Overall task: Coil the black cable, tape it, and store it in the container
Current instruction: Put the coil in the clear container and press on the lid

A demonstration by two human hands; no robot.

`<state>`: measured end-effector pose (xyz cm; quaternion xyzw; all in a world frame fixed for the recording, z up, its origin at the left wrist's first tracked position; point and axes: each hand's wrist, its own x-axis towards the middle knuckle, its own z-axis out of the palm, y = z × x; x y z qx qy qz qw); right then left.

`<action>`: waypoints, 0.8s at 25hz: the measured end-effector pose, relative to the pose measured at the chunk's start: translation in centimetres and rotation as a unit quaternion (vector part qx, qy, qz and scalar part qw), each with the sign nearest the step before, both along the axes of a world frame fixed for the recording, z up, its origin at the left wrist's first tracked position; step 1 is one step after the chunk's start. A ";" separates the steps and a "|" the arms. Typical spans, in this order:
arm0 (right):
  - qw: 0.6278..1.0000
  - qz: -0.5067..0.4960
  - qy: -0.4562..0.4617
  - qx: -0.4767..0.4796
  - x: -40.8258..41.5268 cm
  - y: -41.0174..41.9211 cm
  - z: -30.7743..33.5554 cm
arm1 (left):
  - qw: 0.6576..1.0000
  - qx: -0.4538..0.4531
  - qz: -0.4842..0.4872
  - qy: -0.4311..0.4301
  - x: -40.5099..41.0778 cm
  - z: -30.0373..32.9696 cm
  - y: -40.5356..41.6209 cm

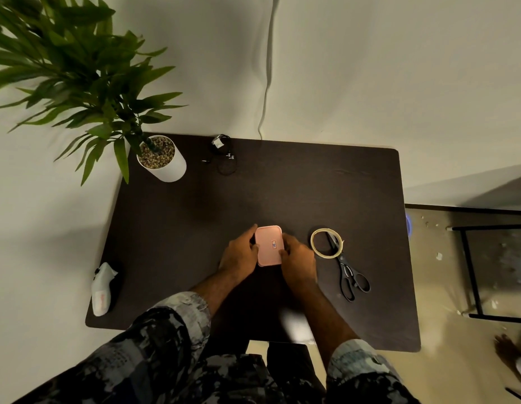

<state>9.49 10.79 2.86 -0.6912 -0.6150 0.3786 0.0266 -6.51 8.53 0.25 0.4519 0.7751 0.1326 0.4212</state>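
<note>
The left hand [241, 252] and the right hand [297, 255] press against opposite long sides of a small pink rounded-rectangular plastic container [268, 245], fingers curled around its edges and lid. Both hands hold it between them on the dark brown wooden table [282, 185]. The lid looks seated; whether it is being opened or pressed shut cannot be told.

Just right of the right hand lies a ring of pale masking tape [326, 242], overlapping the blades of black-handled scissors [348, 269], whose handles point back toward the person.

The thin black cable [224, 157] lies well away from both hands, straight ahead and a little to the left, at the far edge of the table beside a white cylindrical pot of pebbles holding a green leafy plant [161, 158]. It sits in a loose tangle, roughly strung away from the person, with small metal plugs showing. By my judgement the left hand is the nearer one for the reach.

Off to the left of the left hand, at the table edge, rests a white crumpled packet [101, 290].
</note>
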 end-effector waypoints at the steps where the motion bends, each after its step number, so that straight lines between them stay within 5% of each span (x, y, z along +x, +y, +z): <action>1: 1.000 -0.003 0.005 -0.002 0.0 0.1 -0.1 | 1.000 -0.001 -0.002 0.002 0.0 0.1 0.2; 15: 0.996 0.040 0.022 -0.082 0.3 1.8 -0.9 | 0.997 -0.073 -0.014 0.002 0.8 1.4 1.2; 20: 0.997 0.059 -0.019 -0.053 0.2 1.1 -1.2 | 0.970 -0.058 -0.215 0.101 0.2 2.0 -0.4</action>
